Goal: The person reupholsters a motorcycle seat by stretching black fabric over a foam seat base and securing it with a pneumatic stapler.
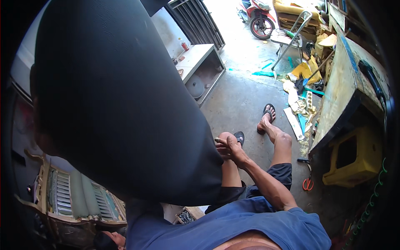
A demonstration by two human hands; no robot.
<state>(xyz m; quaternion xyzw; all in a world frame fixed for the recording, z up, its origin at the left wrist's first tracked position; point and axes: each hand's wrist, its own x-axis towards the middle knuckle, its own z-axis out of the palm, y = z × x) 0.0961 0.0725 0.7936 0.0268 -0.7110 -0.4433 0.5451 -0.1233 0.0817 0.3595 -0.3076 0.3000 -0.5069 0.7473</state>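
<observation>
A large black padded piece with a smooth, leather-like cover fills the left half of the view, tilted up close to me. My right hand is beside its lower right edge, over my knee, fingers stretched and apart; whether the fingertips touch the cover I cannot tell. My left sleeve runs under the padded piece, which hides most of that arm. A dim, blurred shape at the piece's far left edge may be my left hand; its fingers cannot be made out.
Orange-handled scissors lie on the floor at right, near a yellow plastic stool under a wooden table. Foam and fabric scraps, a folding chair and a motorbike stand farther off. A carved sofa frame and another person are lower left.
</observation>
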